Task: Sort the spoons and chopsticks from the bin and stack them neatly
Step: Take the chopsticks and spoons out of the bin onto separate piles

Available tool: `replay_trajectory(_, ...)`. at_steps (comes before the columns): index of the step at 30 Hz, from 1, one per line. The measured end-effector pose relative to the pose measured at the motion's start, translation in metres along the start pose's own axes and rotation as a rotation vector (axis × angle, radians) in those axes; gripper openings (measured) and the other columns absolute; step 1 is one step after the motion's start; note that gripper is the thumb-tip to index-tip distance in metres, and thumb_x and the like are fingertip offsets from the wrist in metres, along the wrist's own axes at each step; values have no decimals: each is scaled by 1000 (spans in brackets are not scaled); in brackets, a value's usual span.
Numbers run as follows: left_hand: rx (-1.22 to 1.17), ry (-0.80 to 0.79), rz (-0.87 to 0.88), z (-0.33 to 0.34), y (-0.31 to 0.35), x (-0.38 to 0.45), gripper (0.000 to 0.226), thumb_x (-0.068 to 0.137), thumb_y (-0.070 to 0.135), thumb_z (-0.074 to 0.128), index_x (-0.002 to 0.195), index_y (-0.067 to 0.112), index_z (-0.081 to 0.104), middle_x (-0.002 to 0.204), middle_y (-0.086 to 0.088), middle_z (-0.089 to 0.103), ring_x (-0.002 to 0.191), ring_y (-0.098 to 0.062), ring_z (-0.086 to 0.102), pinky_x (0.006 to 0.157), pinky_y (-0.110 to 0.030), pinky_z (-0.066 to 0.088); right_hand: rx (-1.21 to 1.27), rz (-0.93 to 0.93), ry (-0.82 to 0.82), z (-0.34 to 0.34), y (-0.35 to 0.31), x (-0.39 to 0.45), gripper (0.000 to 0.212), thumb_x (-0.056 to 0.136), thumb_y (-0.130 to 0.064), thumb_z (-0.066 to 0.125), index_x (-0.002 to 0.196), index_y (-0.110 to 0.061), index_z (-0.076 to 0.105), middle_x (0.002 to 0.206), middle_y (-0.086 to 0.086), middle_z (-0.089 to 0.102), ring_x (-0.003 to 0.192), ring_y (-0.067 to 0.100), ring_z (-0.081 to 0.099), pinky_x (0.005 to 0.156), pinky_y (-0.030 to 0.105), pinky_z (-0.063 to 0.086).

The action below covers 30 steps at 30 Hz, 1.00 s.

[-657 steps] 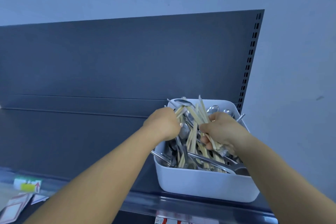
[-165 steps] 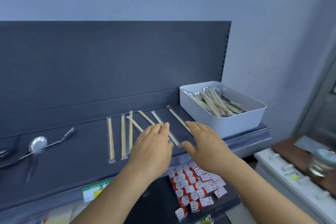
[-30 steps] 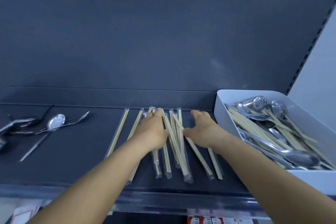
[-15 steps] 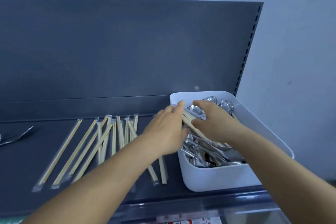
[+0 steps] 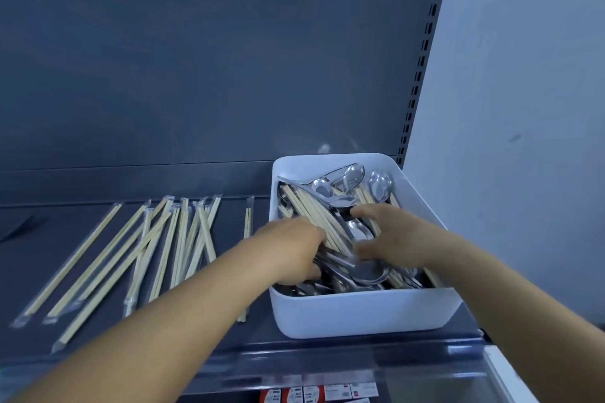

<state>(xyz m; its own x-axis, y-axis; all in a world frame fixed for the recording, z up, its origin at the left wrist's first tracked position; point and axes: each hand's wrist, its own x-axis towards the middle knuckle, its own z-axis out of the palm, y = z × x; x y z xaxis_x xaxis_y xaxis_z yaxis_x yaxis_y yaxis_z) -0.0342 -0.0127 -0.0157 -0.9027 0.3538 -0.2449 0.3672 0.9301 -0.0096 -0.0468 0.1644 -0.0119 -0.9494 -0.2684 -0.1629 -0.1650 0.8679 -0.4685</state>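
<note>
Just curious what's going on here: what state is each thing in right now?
White bin: on the shelf, still holding mixed spoons and chopsticks.
Wrapped chopsticks: laid out on the shelf, loosely fanned, some crossing.
Left hand: in the bin, on chopsticks.
Right hand: in the bin, fingers spread over spoons.

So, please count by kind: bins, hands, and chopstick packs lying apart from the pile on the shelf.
White bin: 1
Hands: 2 (left hand, right hand)
Chopstick pack apart from the pile: 1
Total: 4
</note>
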Motion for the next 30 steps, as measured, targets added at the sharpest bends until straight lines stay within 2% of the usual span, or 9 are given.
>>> replay_trajectory(3,13,41,-49,2,4,2,33,87,20,61,120,19,55,116,-4,51,101,-25,55,80,-37,50,-2,-13,-38,3,5,-1,75,75,-33,69,142,-27,34,111,-5,51,72,3,51,60,16,40)
replay_trajectory(4,10,46,-64,3,4,3,32,86,13,61,117,17,58,114,-4,52,99,-25,57,79,-37,52,7,-11,-39,3,7,-1,77,75,-33,70,143,-27,33,112,-6,50,70,2,52,58,15,39)
replay_trajectory(8,22,68,-115,4,5,6,32,81,-2,59,109,12,64,111,-7,59,92,-24,61,64,-28,47,17,22,-57,2,14,-6,76,75,-36,73,141,-29,36,138,-5,44,105,15,55,86,27,45)
replay_trajectory(14,9,124,-114,7,8,6,40,78,-10,48,108,10,64,107,-10,59,77,-22,51,62,-29,42,86,73,-18,7,11,-13,48,78,-29,71,123,-26,55,93,-15,56,75,10,61,60,19,46)
replay_trajectory(18,-152,194,-131,10,5,8,29,81,-4,54,104,9,66,111,-9,56,92,-25,60,76,-33,51,36,64,24,7,8,-15,16,81,-22,64,96,-25,69,83,-1,71,60,14,59,55,23,49)
replay_trajectory(21,-363,317,-132,8,4,7,22,85,6,59,104,15,64,117,-3,44,97,-24,56,84,-34,49,67,79,47,8,8,-16,10,84,-21,60,83,-21,70,78,5,72,60,17,60,58,28,52)
replay_trajectory(26,-688,486,-173,2,8,10,52,82,14,65,126,26,40,118,3,30,68,-6,49,55,-21,34,117,76,15,10,4,-12,8,81,-27,65,78,-21,69,70,1,69,55,12,55,53,21,44)
replay_trajectory(28,-787,492,-231,1,7,13,66,80,16,68,135,24,32,109,4,31,68,-8,47,51,-17,31,133,77,0,12,2,-9,10,79,-35,67,78,-25,68,75,1,70,56,11,55,55,22,44)
replay_trajectory(30,-878,427,-277,3,6,15,63,78,18,71,130,19,35,91,8,40,72,-13,46,50,-18,33,156,77,-5,14,-1,-5,13,76,-37,70,80,-25,67,81,4,71,60,13,56,62,26,45)
